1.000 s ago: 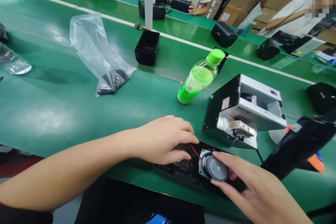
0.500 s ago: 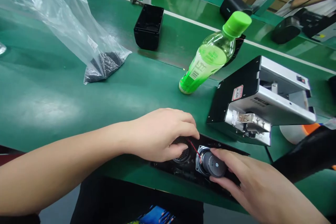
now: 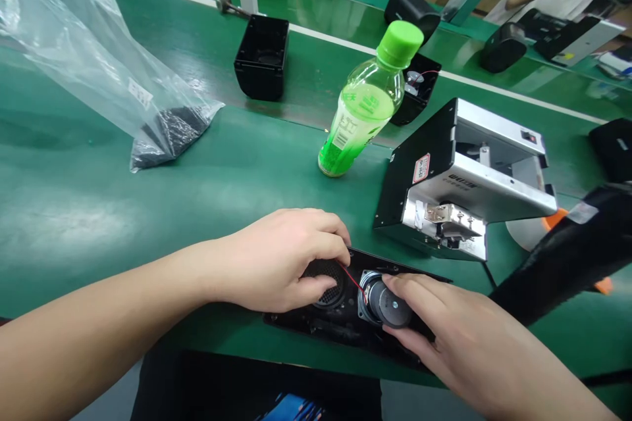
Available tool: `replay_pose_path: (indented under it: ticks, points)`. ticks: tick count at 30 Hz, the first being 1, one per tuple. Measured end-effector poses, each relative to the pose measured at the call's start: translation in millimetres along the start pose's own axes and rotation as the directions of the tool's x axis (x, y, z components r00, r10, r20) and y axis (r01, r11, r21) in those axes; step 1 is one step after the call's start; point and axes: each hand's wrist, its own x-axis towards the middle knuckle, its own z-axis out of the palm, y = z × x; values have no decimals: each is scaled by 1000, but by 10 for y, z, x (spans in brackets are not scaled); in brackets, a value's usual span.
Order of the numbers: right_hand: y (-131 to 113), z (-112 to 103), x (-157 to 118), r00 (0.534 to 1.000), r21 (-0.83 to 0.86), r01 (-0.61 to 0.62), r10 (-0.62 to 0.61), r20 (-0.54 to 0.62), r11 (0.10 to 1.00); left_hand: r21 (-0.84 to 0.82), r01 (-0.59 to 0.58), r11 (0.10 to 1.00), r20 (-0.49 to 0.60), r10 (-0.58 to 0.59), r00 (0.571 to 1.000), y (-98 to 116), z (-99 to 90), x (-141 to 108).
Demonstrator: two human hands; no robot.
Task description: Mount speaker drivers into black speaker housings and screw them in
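A long black speaker panel (image 3: 340, 335) lies on the green bench in front of me, with a round mesh grille (image 3: 330, 296) in its left part. My right hand (image 3: 454, 322) grips a small round speaker driver (image 3: 391, 306) by its dark magnet, thumb and fingers on either side. The driver sits on the panel, its metal frame to the left. A thin red wire (image 3: 353, 278) runs straight from the driver to the fingertips of my left hand (image 3: 291, 260). That hand arches over the grille, fingers curled at the wire, thumb apart. The wire's far end is hidden.
A green-capped drink bottle (image 3: 363, 105) stands beyond my hands, left of a black-and-silver machine (image 3: 459, 177). Farther off are an open black housing (image 3: 261, 62) and another behind the bottle. A clear plastic bag (image 3: 143, 95) with dark contents lies left. Across the bench, other people's arms show.
The view has shifted right, so everything sits farther left in the picture. My hands keep nearly the same hold on the driver and wire; the housing behind the bottle shows more.
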Motion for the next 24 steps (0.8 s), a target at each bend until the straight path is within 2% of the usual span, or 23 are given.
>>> replay_pose_path:
  ticks: [10, 15, 19, 22, 24]
  points:
    - [31, -50, 100, 997, -20, 53, -54, -46, 998, -31, -6, 1000, -17, 6, 1000, -32, 6, 7]
    - [-62, -45, 71, 1000, -15, 23, -23, -10, 1000, -24, -2, 1000, -2, 2, 1000, -13, -6, 9]
    - [-140, -32, 68, 999, -101, 9, -13, -33, 995, 12, 10, 1000, 16, -10, 1000, 13, -5, 12]
    - [-127, -109, 45, 999, -123, 22, -27, -41, 992, 11, 21, 1000, 27, -22, 999, 13, -14, 16]
    - [-102, -185, -56, 996, -53, 43, -47, -81, 998, 14, 27, 1000, 46, -28, 999, 11, -38, 14]
